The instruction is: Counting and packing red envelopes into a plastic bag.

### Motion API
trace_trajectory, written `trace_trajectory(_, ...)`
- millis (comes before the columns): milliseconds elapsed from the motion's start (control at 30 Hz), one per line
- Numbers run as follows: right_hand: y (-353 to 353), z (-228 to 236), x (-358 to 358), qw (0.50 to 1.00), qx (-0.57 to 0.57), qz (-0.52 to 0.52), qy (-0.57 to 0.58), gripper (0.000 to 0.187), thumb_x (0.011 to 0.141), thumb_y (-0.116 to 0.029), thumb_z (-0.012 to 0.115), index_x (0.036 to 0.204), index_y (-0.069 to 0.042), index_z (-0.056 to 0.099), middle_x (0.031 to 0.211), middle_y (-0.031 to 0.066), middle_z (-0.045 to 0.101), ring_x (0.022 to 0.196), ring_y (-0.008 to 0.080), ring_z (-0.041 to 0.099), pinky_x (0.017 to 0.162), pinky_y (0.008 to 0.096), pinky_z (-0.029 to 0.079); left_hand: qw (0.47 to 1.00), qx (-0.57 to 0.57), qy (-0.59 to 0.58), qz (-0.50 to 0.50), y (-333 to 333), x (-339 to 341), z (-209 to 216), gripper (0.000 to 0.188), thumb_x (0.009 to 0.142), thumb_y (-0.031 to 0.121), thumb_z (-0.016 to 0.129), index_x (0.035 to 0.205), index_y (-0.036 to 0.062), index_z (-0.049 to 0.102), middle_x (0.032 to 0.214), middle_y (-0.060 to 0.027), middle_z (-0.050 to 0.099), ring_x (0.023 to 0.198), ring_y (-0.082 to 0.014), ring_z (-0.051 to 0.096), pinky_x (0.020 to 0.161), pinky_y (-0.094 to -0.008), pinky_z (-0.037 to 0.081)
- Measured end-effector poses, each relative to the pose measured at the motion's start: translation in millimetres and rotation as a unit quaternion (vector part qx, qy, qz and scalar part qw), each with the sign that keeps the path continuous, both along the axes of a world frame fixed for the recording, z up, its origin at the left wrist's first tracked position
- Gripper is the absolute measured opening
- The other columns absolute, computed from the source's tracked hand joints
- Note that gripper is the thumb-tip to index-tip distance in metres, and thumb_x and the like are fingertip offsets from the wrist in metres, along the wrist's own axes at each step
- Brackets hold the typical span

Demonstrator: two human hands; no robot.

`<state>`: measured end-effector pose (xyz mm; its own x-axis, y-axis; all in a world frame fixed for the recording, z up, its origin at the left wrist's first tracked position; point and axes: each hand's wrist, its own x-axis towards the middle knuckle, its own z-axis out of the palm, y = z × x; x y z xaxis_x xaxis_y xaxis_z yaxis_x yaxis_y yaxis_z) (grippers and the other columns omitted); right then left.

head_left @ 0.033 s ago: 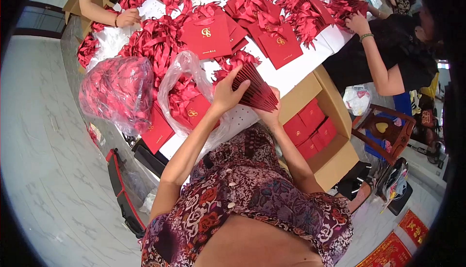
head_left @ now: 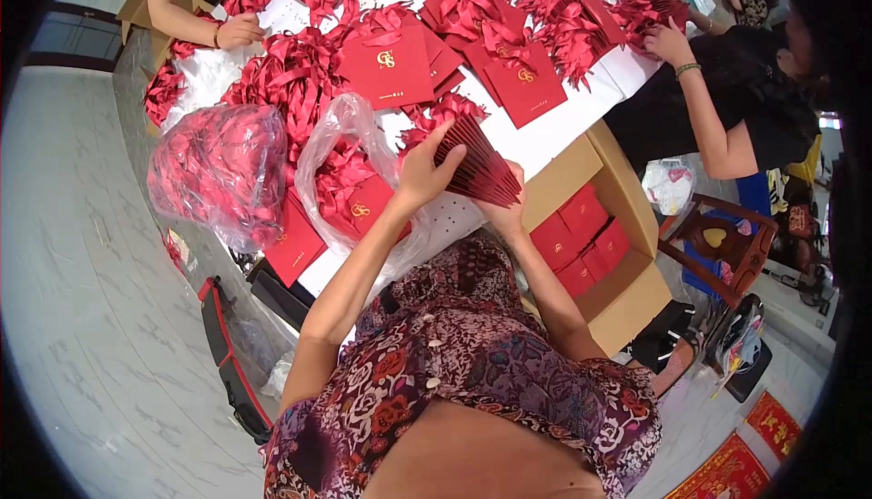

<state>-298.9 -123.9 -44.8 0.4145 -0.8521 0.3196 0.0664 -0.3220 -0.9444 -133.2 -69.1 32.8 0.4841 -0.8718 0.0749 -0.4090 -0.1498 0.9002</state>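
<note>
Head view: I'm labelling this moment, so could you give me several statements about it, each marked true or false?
1. The left hand and right hand both touch the fanned red stack. True.
2. The cardboard box is closed. False: it stands open, with red packets inside.
3. A bulging clear plastic bag lies to the left of both hands. True.
4. The table covering is black. False: it is white.
5. A green band circles a co-worker's wrist. True.
</note>
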Motion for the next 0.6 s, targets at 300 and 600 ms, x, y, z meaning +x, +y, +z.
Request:
trace_trajectory(300, -4.6, 8.2, 0.7, 0.997, -0.005, -0.018, 0.074, 0.058, 0.068, -0.004, 0.087, 0.114, 0.000, 0.053, 0.104, 0.0058, 0.063, 0.093, 0.0131, 0.061, 0.087, 0.0274, 0.050, 0.997, 0.069, -0.009, -0.012, -1.9, 2.1, 4.9, 0.054, 0.096, 0.037, 0.053, 0.141, 0.0093, 0.044, 0.111, -0.0259, 0.064, 0.100, -0.0413, 0.063, 0.085, -0.0442, 0.050)
trace_trajectory(600, -8.3, -3.4, -9.2, 0.997, 0.068, 0.006, 0.040, 0.053, 0.068, -0.004, 0.086, 0.112, 0.001, 0.056, 0.102, 0.0069, 0.067, 0.091, 0.0139, 0.064, 0.084, 0.0279, 0.052, 0.991, 0.094, 0.029, -0.090, 3.1, 4.7, 21.0, 0.090, 0.079, 0.048, 0.073, 0.143, -0.0035, 0.036, 0.131, -0.0248, 0.055, 0.121, -0.0355, 0.055, 0.101, -0.0395, 0.043)
